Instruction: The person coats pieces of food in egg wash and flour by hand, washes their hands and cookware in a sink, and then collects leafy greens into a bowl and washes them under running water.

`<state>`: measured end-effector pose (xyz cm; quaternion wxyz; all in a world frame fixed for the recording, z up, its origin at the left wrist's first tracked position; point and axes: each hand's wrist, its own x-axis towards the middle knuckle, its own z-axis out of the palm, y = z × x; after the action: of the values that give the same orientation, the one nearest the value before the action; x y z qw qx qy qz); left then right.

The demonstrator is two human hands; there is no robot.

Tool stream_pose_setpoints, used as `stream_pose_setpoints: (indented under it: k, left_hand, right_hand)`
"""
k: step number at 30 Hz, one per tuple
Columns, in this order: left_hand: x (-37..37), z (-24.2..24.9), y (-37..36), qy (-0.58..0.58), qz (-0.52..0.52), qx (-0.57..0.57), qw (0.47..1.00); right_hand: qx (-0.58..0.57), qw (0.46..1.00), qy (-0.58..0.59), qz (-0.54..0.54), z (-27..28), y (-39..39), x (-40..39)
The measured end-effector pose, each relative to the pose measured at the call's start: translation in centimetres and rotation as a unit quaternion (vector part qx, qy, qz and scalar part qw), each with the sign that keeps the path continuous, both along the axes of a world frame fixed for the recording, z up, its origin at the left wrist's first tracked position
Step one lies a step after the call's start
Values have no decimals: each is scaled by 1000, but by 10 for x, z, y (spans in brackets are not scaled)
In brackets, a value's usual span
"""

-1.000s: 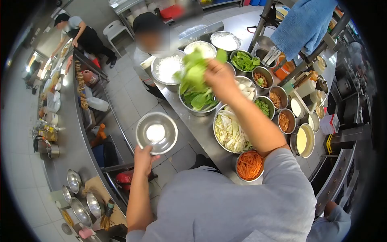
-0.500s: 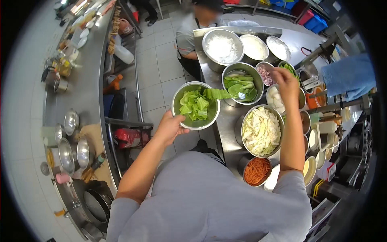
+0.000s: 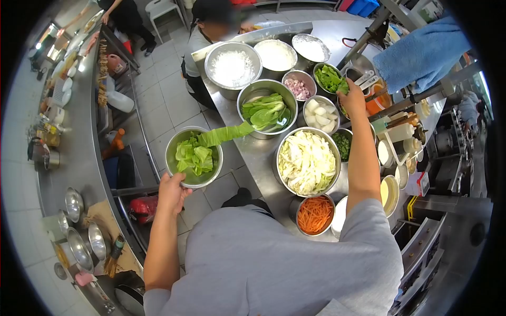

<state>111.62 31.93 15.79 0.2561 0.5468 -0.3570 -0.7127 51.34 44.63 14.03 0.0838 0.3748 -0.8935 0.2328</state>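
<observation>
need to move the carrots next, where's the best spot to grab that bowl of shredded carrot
Grip the bowl of shredded carrot by its steel rim on the near side, coming from above. Its far side is crowded by the cabbage bowl, and a pale dish sits tight on its right, so the near edge by the counter's edge is freest.

I see a shiny steel bowl [image 3: 193,158] in my left hand [image 3: 171,192], its leafy greens [image 3: 196,154] crinkled and moist. The counter [image 3: 258,152] is brushed steel, dull beside the glossy bowls. Far right hangs a fluffy blue towel [image 3: 421,52]. My sleeve [image 3: 274,263] is soft matt grey cloth. The floor tiles [image 3: 163,105] look smooth.
</observation>
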Motion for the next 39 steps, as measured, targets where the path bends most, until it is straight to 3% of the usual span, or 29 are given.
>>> stream_pose_setpoints:
  k: [1,2,5,6,7,9,12,15,18,20,22,24,25,28,30,33,35,36,39]
  left_hand:
    - [-4,0,-2,9,-5,5,1000]
    - [-7,1,-3,18,-10,10,1000]
    - [-14,6,-2,11,-14,6,1000]
    - [-15,8,-2,8,-15,6,1000]
    - [-15,8,-2,9,-10,5,1000]
    - [-14,7,0,20,-5,8,1000]
    - [-13,4,1,16,3,14,1000]
    - [-10,-2,-1,31,-20,24,999]
    - [-13,13,3,12,-35,11,999]
    - [-8,14,4,7,-24,9,1000]
    - [2,18,5,2,-5,7,1000]
    - [12,22,8,2,3,-6,1000]
    - [20,21,10,5,23,-6,1000]
    - [45,18,16,35,26,-10,999]
    - [59,22,23,37,47,-11,998]
    - [89,26,34,53,77,-21,995]
    - [119,31,44,71,85,-35,993]
    - [138,33,49,78,94,-39,992]
    - [198,41,75,57,166,-60,983]
  right_hand:
    - [48,998,22,-37,-1,-5,-2]
    - [6,999,25,-38,-22,-6,-20]
    - [7,997,61,-43,-19,-13,-28]
    - [-27,995,-34,-89,20,-21,7]
    - [-27,996,-34,-84,39,-25,29]
    - [-154,982,106,21,62,-28,63]
    - [-95,956,-32,275,92,-34,130]
    - [-2,871,-170,461,74,-51,197]
    - [35,840,-184,510,50,-73,238]
    - [159,847,-208,463,52,-88,256]
    - [32,881,-129,453,42,-93,259]
    - [35,900,-150,407,65,-95,271]
    - [7,901,-113,419,73,-98,278]
    - [-20,887,-148,437,111,-100,320]
    - [-110,839,-150,511,137,-100,369]
    - [-54,723,-137,675,151,-103,444]
    - [16,730,-53,681,156,-93,496]
    - [15,709,-53,703,151,-97,512]
    - [-87,725,-65,680,132,-93,561]
